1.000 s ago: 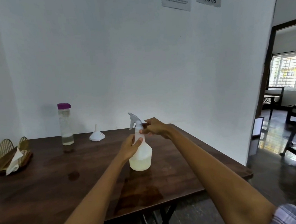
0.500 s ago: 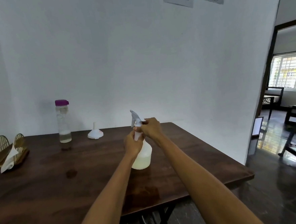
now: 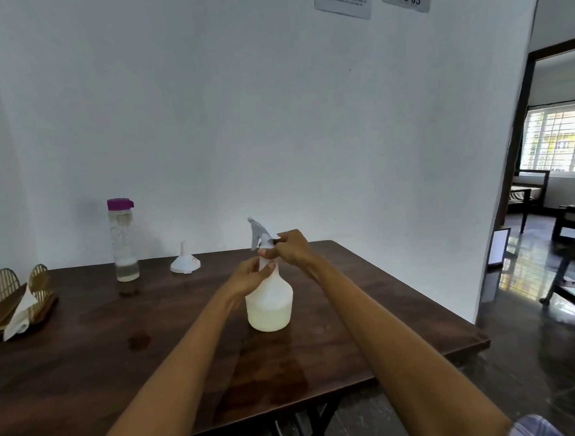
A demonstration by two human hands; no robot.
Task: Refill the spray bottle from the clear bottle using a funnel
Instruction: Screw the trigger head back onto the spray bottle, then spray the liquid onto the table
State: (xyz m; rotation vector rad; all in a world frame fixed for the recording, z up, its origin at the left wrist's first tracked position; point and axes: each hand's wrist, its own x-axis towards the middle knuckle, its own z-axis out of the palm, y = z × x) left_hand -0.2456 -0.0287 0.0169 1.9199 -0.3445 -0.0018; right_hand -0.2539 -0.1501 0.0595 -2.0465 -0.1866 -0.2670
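Dark glossy wooden table (image 3: 85,361), translucent spray bottle (image 3: 270,304).

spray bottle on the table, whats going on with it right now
A person steadies the spray bottle by its neck with the left hand, while the right hand grips the trigger head's collar, apparently to unscrew it. The head is still on. The clear bottle, capped, and the funnel stand untouched near the wall.

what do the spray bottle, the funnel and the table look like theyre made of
Spray bottle: translucent white plastic, matte; the liquid level shows through its wall. Funnel: opaque white plastic, probably, smooth and thin-walled. Table: dark brown wood or wood veneer, glossy; it shows grain and reflects light.
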